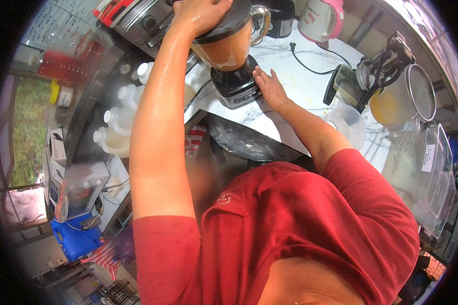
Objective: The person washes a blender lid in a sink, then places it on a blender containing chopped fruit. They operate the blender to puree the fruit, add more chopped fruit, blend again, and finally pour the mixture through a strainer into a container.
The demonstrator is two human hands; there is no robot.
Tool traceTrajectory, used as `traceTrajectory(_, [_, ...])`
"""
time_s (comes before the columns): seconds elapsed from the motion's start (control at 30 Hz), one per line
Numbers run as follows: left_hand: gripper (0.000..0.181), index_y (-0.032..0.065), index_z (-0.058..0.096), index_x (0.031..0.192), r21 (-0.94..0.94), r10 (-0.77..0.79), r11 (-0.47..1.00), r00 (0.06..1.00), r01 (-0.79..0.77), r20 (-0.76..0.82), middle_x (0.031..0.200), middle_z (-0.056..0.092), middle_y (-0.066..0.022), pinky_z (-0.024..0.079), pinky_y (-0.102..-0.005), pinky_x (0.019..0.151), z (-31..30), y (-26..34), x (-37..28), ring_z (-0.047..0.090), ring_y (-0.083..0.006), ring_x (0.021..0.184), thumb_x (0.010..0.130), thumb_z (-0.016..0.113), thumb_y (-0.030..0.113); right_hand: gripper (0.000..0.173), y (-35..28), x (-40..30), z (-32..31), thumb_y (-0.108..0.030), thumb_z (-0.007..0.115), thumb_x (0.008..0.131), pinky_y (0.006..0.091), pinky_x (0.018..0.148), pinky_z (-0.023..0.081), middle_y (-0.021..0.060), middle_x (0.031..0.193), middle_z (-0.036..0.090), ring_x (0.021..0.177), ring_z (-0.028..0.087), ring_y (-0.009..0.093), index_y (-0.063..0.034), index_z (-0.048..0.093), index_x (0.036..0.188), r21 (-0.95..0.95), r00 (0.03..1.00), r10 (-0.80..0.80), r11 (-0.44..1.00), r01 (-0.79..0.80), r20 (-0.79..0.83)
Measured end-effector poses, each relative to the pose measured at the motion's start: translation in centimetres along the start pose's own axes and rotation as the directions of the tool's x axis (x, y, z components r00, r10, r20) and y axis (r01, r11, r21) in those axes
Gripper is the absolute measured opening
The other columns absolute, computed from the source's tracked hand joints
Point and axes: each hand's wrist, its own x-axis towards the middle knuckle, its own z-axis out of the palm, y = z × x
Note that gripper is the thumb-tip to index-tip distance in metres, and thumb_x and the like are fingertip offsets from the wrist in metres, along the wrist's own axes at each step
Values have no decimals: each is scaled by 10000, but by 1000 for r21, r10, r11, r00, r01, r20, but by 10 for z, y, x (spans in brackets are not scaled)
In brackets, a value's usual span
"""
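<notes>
A blender jar (229, 47) holding an orange-brown mixture stands on its black and silver base (239, 91) near the top of the view. My left hand (203, 15) lies over the black lid (231, 23); the frame's top edge cuts off part of its fingers. At the base's right side is my right hand (269, 85), fingers apart and fingertips touching or very near the base. The clear jar handle (266, 24) points right. Behind it stands a dark appliance (284, 19), with a pink and white electric kettle (318, 19) to its right.
Several plastic jugs (112, 139) line the left. A loose plug (292, 46) and cord lie on the marbled counter (290, 72). To the right are a clear plastic cup (347, 122), a wire strainer (421, 91) and clear containers (408, 179). A metal appliance (137, 26) stands at upper left.
</notes>
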Motion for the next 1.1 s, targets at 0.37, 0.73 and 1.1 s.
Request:
traceTrajectory(0.37, [345, 191, 620, 1129, 2, 8, 1000, 1000, -8, -5, 1146, 522, -118, 287, -439, 975, 2, -2, 1, 420, -306, 1131, 855, 480, 349, 449, 0, -2, -3, -33, 398, 853, 477, 1050, 289, 142, 1383, 366, 1229, 423, 248, -36, 375, 1301, 70, 997, -18, 997, 23, -72])
traceTrajectory(0.73, [344, 195, 622, 1124, 10, 22, 1000, 1000, -22, -17, 1144, 527, -107, 295, -436, 966, 4, -4, 2, 422, -301, 1129, 855, 480, 356, 452, 0, -2, -4, -18, 401, 843, 480, 1047, 288, 158, 1376, 374, 1237, 409, 275, -23, 375, 1294, 108, 996, -23, 994, 32, -92])
traceTrajectory(1.1, [354, 192, 620, 1127, 0, 17, 1000, 1000, -17, -15, 1143, 526, -107, 294, -433, 965, 4, -3, 1, 420, -299, 1129, 852, 477, 361, 463, 2, -3, -5, -30, 404, 852, 465, 1053, 290, 145, 1394, 354, 1262, 378, 258, -26, 361, 1313, 69, 999, -26, 997, 28, -39])
